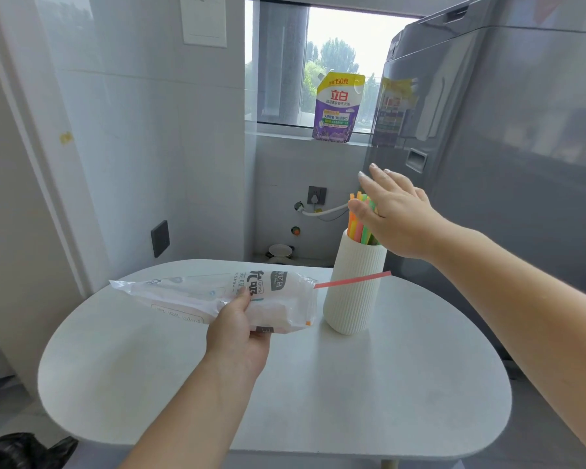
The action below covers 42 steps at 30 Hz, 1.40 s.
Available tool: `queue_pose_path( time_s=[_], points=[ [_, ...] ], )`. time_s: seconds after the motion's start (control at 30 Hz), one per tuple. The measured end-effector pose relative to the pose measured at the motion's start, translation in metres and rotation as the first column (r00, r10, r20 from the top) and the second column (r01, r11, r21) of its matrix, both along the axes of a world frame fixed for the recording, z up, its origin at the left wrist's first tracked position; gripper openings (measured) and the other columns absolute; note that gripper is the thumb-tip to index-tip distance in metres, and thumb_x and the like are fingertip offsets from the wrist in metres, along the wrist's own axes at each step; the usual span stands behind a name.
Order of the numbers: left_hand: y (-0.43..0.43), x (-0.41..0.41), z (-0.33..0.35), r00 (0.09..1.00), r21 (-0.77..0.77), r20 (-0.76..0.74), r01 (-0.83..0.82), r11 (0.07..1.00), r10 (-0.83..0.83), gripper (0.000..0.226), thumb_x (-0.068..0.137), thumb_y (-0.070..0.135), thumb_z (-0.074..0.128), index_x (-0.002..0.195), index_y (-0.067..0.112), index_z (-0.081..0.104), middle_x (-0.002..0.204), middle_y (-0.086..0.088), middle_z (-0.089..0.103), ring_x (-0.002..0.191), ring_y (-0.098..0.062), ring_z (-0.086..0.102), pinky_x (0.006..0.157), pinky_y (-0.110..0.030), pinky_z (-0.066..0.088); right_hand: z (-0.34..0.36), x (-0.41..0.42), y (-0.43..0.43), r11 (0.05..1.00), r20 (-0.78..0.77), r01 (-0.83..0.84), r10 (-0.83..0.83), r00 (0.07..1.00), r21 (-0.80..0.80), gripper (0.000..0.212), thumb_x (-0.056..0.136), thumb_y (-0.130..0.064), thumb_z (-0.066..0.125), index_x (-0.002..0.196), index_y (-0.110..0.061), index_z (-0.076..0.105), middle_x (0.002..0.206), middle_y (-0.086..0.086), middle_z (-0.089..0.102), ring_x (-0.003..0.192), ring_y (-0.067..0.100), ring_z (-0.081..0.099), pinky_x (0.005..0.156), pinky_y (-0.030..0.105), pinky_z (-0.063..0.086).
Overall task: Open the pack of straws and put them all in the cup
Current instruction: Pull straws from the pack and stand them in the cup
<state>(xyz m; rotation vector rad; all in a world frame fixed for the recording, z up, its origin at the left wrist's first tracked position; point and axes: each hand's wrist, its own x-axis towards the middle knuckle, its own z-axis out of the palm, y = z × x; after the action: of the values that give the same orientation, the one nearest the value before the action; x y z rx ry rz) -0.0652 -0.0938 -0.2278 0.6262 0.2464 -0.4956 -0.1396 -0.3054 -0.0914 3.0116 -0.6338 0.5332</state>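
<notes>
Showing only partly at the bottom-left corner: something black and crumpled, cut off by the edge. Holding the pack of straws above the white surface in the left hand, with thumb pressing on top and fingers clamping from underneath, mostly hidden by the pack. Hard to make out the contents through the printed film. Sticking out of the pack's right end and crossing in front of the ribbed white cup standing on the surface: one pink straw. Standing upright in the cup: orange, green and pink straws, partly covered by the right hand. Hovering there with fingers straight and apart, gripping nothing; contact with the straw tops impossible to tell. Running off the right edge: a grey appliance.
</notes>
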Motion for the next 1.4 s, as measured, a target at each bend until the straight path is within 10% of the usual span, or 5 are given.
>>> queue_pose_path(
  time_s=[0.2,0.37,0.6,0.8,1.4],
  points=[
    [0.001,0.000,0.001,0.998,-0.004,0.047,0.039,0.999,-0.038,0.019,0.097,0.004,0.064,0.113,0.013,0.066,0.082,0.000,0.081,0.071,-0.014,0.078,0.052,-0.029,0.060,-0.015,-0.036,0.040,0.983,0.587,-0.101,-0.009,0.810,0.154,0.028,0.102,-0.037,0.038,0.086,-0.028,0.059,0.099,0.003,0.063,0.102,0.026,0.052,0.080,0.035,0.039],
    [0.000,-0.002,0.003,0.996,0.011,0.084,0.035,0.999,-0.036,0.016,0.096,0.006,0.067,0.109,0.015,0.067,0.084,0.000,0.081,0.072,-0.014,0.078,0.052,-0.029,0.060,-0.065,-0.062,0.070,0.905,0.435,-0.018,-0.187,0.881,0.425,0.028,0.102,-0.039,0.036,0.079,-0.031,0.050,0.088,-0.001,0.058,0.089,0.022,0.052,0.070,0.036,0.037],
    [0.002,-0.008,0.008,0.978,0.050,0.209,0.015,0.999,-0.025,0.025,0.096,0.010,0.067,0.121,0.013,0.067,0.106,-0.006,0.080,0.088,-0.017,0.078,0.066,-0.035,0.064,-0.097,-0.056,0.088,-0.103,0.094,-0.187,-0.577,0.811,0.977,0.041,0.106,-0.038,0.042,0.104,0.000,0.059,0.100,0.024,0.069,0.067,0.032,0.075,0.062,0.043,0.063],
    [0.000,-0.018,0.013,0.895,0.138,0.438,0.026,0.990,-0.085,0.027,0.096,0.012,0.068,0.123,0.017,0.068,0.110,-0.003,0.079,0.097,-0.019,0.077,0.071,-0.032,0.062,-0.115,-0.046,0.112,-0.472,-0.034,-0.343,-0.624,0.780,0.812,0.050,0.106,-0.039,0.040,0.111,0.007,0.056,0.090,0.031,0.075,0.078,0.043,0.076,0.060,0.051,0.062],
    [0.009,-0.035,0.020,0.515,0.356,0.806,-0.028,0.934,-0.291,0.028,0.086,0.021,0.073,0.113,0.027,0.075,0.108,0.003,0.080,0.102,-0.016,0.075,0.073,-0.021,0.059,-0.142,-0.050,0.126,-0.466,-0.081,-0.179,-0.485,0.871,0.866,0.050,0.099,-0.044,0.039,0.114,-0.009,0.070,0.078,0.013,0.068,0.044,0.020,0.051,0.039,0.022,0.038]
  ],
)
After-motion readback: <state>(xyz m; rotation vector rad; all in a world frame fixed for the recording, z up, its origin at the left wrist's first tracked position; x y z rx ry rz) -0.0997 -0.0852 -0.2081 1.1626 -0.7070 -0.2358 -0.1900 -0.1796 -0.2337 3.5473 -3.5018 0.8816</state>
